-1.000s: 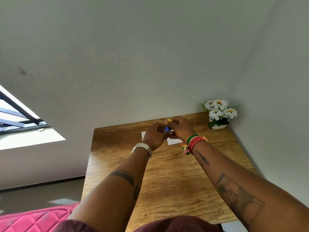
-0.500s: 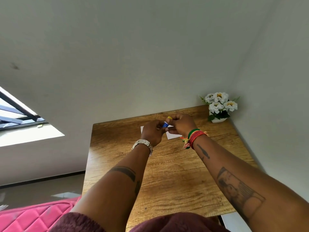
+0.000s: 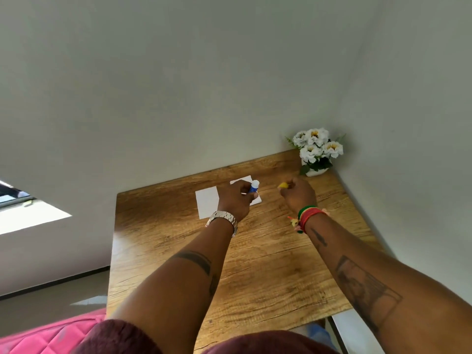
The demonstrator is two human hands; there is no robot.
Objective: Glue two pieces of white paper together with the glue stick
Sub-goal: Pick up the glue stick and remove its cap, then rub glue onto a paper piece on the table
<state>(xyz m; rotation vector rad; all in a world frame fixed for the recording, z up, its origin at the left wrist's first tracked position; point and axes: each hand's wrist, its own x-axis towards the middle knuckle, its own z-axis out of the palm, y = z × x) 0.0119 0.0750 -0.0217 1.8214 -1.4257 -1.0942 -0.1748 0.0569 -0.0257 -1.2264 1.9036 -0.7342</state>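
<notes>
left hand [image 3: 236,199] grips glue stick [image 3: 254,186] over paper [image 3: 207,205]; right hand [image 3: 297,194] pinches what looks like yellow cap [image 3: 283,185], table [image 3: 268,264] near side bare.

White flowers [image 3: 316,146] in their pot sit at my wooden table's [image 3: 255,264] far right corner; pink cushion [image 3: 51,335] lower left.

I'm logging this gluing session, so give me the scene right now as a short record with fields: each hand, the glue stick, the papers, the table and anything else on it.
left hand: grips the blue glue stick, white tip exposed
right hand: pinches the yellow cap, apart from the stick
glue stick state: uncapped
papers: white, flat on the table, partly hidden by the left hand
table: wood grain, against the wall
other item: white flowers in a pot, far right corner
</notes>
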